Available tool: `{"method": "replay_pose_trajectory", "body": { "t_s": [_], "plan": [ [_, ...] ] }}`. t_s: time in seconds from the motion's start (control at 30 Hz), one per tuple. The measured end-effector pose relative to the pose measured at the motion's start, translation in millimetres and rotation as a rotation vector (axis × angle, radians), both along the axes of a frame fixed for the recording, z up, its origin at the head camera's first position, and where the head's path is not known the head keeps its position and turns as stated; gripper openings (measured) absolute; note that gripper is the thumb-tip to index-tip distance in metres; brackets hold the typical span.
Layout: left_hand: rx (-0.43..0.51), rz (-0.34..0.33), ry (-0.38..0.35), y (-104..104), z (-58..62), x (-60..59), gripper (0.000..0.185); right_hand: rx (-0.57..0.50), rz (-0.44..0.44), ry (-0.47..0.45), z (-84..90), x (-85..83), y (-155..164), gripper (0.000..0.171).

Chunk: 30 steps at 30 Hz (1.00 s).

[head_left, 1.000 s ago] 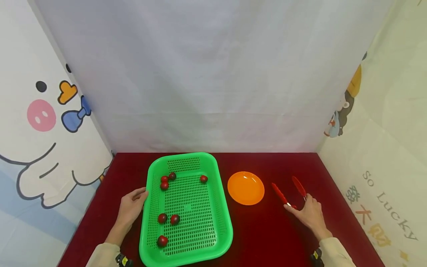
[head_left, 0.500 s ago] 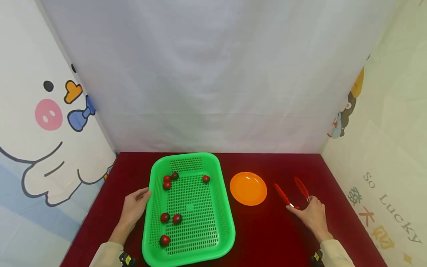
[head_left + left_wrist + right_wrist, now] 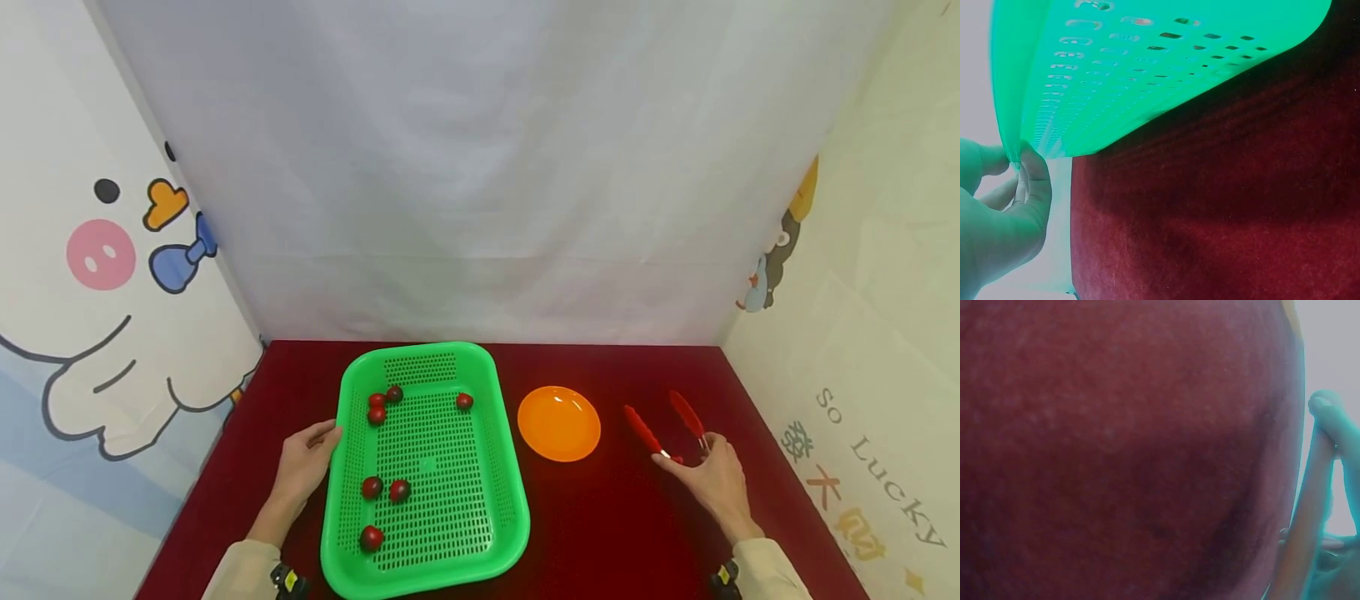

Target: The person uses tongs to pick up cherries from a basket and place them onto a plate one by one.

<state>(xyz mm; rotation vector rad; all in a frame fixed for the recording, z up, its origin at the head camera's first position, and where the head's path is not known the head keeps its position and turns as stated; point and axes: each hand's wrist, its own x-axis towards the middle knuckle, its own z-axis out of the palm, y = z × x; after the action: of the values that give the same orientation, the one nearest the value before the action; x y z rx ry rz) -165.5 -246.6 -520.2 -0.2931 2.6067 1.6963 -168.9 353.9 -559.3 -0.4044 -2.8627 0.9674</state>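
My left hand pinches the left rim of a green plastic basket; the left wrist view shows the thumb and fingers on either side of that rim. Several small, round, red-and-dark fruits lie in the basket, mostly along its left side. Over on the right, my right hand holds a pair of tongs with red tips. The arms of the tongs are spread, tips pointing away from me, with nothing between them. In the right wrist view, only part of the hand shows at the right edge.
An orange plate sits between the basket and the tongs. Dark red cloth covers the table. A pale curtain stands behind, with printed cloth at both sides.
The right hand and the tongs have shifted a little to the right, the tongs still spread. The left hand stays on the basket's rim. The head view has swung slightly.
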Motion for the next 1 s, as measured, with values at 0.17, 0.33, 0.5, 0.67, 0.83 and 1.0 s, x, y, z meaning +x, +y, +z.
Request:
{"method": "replay_pose_trajectory", "body": {
  "t_s": [0.17, 0.33, 0.5, 0.67, 0.83, 1.0],
  "plan": [
    [0.013, -0.004, 0.005, 3, 0.1, -0.5, 0.051, 0.008, -0.005, 0.056, 8.9, -2.6, 1, 0.109],
    [0.012, 0.009, 0.007, 2, 0.8, 0.8, 0.048, 0.019, -0.010, 0.078, 16.3, -6.5, -4, 0.109],
    [0.011, 0.008, 0.013, 1, 0.7, 0.9, 0.049, 0.027, -0.004, 0.102, 23.1, -10.5, -9, 0.107],
    [0.022, 0.011, 0.014, 0, 0.3, -0.4, 0.049, 0.038, 0.017, 0.099, 30.4, -14.2, -14, 0.107],
    [0.032, 0.024, 0.007, -1, -0.1, -0.5, 0.048, 0.049, 0.049, 0.134, 37.8, -17.4, -20, 0.103],
    [0.031, 0.033, 0.008, 1, 0.1, -1.1, 0.048, 0.058, 0.081, 0.172, 44.7, -20.9, -25, 0.101]
  ]
}}
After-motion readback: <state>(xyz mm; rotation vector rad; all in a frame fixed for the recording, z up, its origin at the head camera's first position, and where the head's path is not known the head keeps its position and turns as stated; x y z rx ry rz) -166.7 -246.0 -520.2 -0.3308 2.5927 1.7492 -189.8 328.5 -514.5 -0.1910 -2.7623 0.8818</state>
